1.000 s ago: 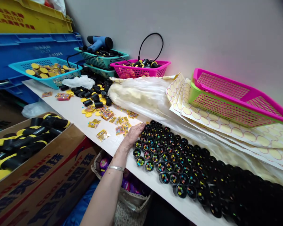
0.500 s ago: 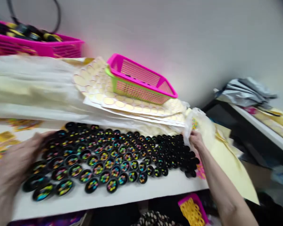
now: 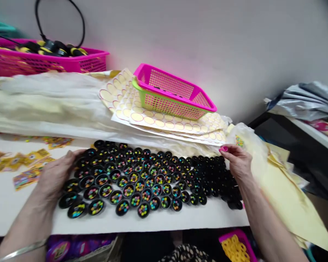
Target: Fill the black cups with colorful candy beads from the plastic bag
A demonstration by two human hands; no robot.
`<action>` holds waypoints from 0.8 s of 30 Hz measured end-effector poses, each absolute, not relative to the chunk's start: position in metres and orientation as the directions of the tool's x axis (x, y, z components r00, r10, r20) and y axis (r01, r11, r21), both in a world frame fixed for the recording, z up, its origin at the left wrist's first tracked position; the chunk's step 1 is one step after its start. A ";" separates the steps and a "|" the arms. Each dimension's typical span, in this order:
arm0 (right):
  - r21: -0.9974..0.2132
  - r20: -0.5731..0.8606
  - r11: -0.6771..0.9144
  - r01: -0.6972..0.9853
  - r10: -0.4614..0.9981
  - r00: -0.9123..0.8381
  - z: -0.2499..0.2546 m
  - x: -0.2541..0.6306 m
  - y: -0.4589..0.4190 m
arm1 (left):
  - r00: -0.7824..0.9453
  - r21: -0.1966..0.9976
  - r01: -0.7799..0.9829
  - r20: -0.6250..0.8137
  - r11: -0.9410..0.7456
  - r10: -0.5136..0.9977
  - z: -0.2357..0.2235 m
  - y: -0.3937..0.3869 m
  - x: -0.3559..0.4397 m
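Several small black cups (image 3: 150, 178) filled with coloured candy beads stand packed in rows on a white table (image 3: 164, 222). My left hand (image 3: 56, 174) lies flat against the left end of the group, fingers stretched out and touching the outer cups. My right hand (image 3: 236, 162) rests at the right end, fingers curled, pinching a small pink piece (image 3: 223, 149) at its fingertips. A silver bangle (image 3: 23, 249) shows on my left wrist.
Sheets of round stickers (image 3: 164, 122) lie behind the cups under stacked pink and green baskets (image 3: 172, 94). A clear plastic bag of yellowish sheets (image 3: 51, 105) spans the back. A pink basket (image 3: 43, 60) with black and yellow parts stands far left. Small printed packets (image 3: 27, 163) are scattered at left.
The view swung right from the table's left part to the cup rows. My right hand came into view and now sits at the right end; my left hand stays at the left end.
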State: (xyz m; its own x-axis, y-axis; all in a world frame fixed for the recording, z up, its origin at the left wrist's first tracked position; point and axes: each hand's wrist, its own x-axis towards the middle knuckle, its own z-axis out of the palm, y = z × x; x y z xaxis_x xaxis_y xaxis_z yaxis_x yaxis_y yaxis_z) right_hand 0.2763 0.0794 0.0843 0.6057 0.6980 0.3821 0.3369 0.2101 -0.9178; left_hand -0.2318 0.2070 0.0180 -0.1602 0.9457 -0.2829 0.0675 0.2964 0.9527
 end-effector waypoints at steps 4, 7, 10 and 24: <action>-0.920 0.347 0.220 0.324 0.843 0.411 0.090 0.207 0.102 | -0.100 0.962 -0.121 -0.257 0.245 0.961 0.014 0.208 -0.235; -0.935 0.289 0.209 0.288 0.917 0.273 0.091 0.161 0.116 | -0.100 0.981 -0.108 -0.171 0.160 0.980 0.012 0.207 -0.237; -0.960 0.206 0.173 0.222 0.969 0.135 0.088 0.116 0.134 | -0.100 0.992 -0.089 -0.102 0.093 0.990 0.011 0.202 -0.237; -0.284 0.076 0.450 0.847 0.891 -0.448 0.072 -0.062 0.245 | 0.106 0.998 -0.034 0.058 -0.055 0.993 0.007 0.195 -0.243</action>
